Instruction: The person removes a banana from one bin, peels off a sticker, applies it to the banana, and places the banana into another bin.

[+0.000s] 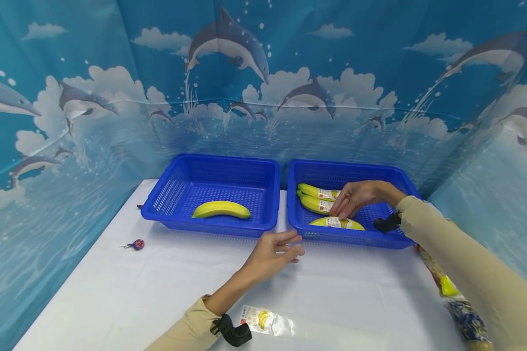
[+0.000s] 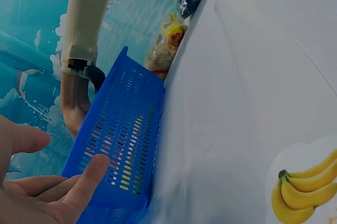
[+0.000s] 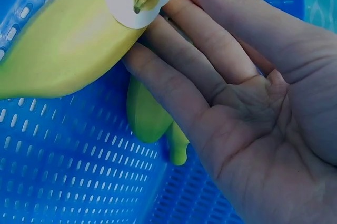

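My right hand (image 1: 355, 197) reaches down into the right blue basket (image 1: 382, 240). Its fairly straight fingers (image 3: 176, 84) come right up against a labelled banana (image 3: 68, 45) by the front wall, also seen in the head view. Behind the hand lie two more labelled bananas, the nearer banana (image 1: 309, 202) and the rear banana (image 1: 309, 188), partly covered by the fingers. My left hand (image 1: 270, 256) hovers in front of the baskets with loosely bent fingers and nothing in it. In the left wrist view, its fingertips overlap the right basket's outer wall (image 2: 124, 129).
One unlabelled banana (image 1: 221, 208) lies in the left blue basket (image 1: 211, 226). A clear plastic strip with a banana label (image 1: 259, 319) lies on the white table near my left wrist. A lollipop (image 1: 138, 244) is at the left, and packaged goods (image 1: 465, 319) line the right edge.
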